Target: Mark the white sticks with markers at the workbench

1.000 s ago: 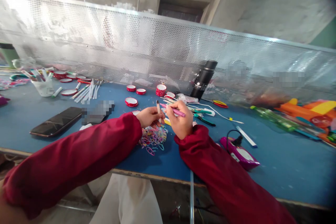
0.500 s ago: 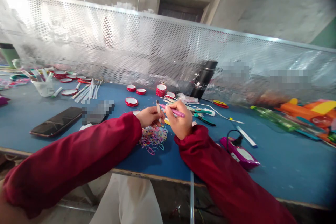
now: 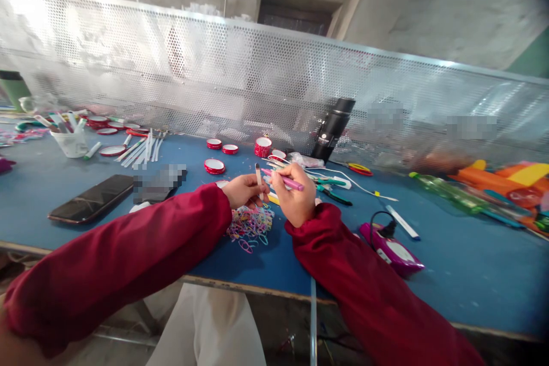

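My left hand is closed around a thin white stick that stands upright between its fingers. My right hand is closed on a pink pen-like tool, its tip pointing left toward the stick. Both hands hover close together just above a heap of small coloured rubber bands on the blue table. Dark red sleeves cover both arms.
A black phone lies at the left. Red lids and white sticks lie farther back, with a white cup of pens. A black flask, green pliers, a purple device with cable and a perforated metal screen are behind and right.
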A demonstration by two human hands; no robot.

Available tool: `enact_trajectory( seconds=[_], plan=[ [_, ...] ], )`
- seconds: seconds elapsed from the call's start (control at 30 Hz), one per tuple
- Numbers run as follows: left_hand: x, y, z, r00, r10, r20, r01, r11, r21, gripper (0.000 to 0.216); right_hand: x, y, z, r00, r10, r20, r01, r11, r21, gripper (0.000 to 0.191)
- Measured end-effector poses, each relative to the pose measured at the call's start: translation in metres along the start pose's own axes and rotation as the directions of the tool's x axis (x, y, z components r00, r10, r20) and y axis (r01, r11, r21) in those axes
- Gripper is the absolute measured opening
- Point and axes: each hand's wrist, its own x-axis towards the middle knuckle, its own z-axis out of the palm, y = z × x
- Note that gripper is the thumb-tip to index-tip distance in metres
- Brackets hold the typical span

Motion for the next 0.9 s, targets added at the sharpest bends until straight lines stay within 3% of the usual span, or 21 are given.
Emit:
enact_trajectory(
  seconds=[0.9],
  plan=[
    [-0.0009,0.0006,0.0001,1.0,-0.014,0.001,0.014,1.0,0.004,0.014,0.0002,0.0025,0.0002,1.0,-0.01,0.012,0.01,1.0,-0.007,0.011]
  ],
)
